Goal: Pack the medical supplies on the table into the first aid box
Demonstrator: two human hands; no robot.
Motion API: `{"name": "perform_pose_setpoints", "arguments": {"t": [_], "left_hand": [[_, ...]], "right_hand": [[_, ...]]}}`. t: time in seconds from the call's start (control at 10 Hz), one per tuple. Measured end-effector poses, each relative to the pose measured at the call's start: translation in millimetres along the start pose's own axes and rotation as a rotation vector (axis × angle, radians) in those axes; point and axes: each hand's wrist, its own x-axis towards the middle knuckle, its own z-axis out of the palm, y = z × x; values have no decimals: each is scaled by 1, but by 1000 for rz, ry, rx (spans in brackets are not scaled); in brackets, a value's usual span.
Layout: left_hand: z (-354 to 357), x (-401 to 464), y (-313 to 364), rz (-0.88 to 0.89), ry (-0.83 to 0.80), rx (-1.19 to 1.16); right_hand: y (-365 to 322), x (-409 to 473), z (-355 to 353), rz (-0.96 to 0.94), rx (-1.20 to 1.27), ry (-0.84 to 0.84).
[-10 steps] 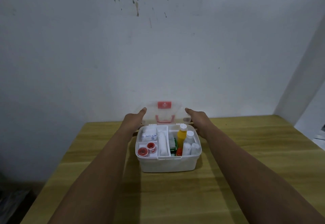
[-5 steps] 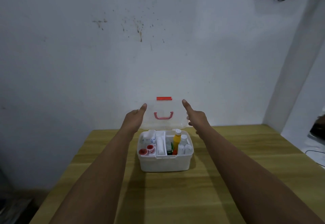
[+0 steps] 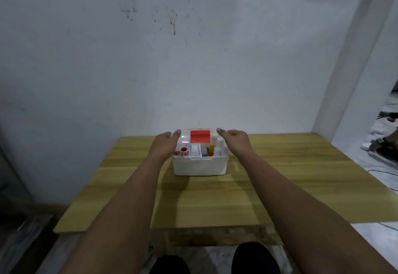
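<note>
A white first aid box (image 3: 199, 166) stands on the wooden table (image 3: 290, 176), near its far edge. Its clear lid (image 3: 200, 137), with a red handle and latch, is tipped forward and lies low over the box's top. Through it I see red tape rolls (image 3: 183, 150) at the left, a white bandage, and a yellow bottle (image 3: 212, 148) next to a white bottle (image 3: 219, 144) at the right. My left hand (image 3: 165, 145) rests on the lid's left side. On the lid's right side is my right hand (image 3: 235, 142), fingers stretched forward.
A stained white wall rises right behind the table. A white pillar stands at the right, with dark objects (image 3: 385, 144) and a cable on the floor beyond it. My dark-clothed knees (image 3: 170, 265) show below the table's near edge.
The lid has swung from upright down over the box, with both hands following it forward and down. The view has pulled back, so the table's near edge and my knees show.
</note>
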Motion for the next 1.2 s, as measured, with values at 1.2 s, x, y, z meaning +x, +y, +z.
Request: {"name": "perform_pose_setpoints", "arguments": {"t": [1.2], "left_hand": [[26,-37,-42,309,291,169]], "right_hand": [[38,-25,12,-78,77,35]]}}
